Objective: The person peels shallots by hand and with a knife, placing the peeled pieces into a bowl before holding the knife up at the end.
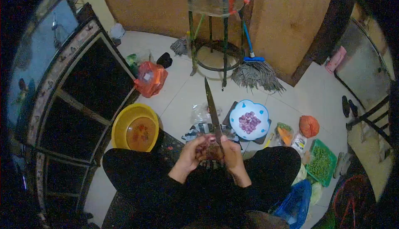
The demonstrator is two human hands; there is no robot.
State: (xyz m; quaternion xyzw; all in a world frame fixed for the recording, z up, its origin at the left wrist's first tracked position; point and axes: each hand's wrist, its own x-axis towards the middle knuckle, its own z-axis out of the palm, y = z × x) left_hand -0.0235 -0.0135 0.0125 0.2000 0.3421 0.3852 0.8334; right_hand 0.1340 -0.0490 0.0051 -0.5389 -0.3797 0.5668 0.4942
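In the head view, a knife (212, 109) stands at the centre of the frame, just above the two hands. Its long axis runs nearly up and down the picture, leaning slightly left: the narrow tip points to the top of the frame, a little left of centre, and the blade widens downward to the right hand. The right hand (233, 157), in the lower centre, is closed around the lower end of the knife, its thumb lying up against the blade; the handle is hidden in the grip. The left hand (192, 153), just beside it on the left, has its fingers curled inward, nearly closed on a small pinkish piece (212, 138) next to the blade, too small to name for certain. That piece's own axis cannot be told.

Below the hands, a black-and-white striped cloth (192, 132) shows, with a clear plastic bag (200, 113) above it. Right of centre, a white scalloped bowl (236, 123) holds purple pieces (250, 123) and rests on a dark board (261, 140). Left of centre sits a yellow basin (118, 126) with reddish bits in it. Lower right, a green tray (333, 173) holds cut green pods (319, 162).
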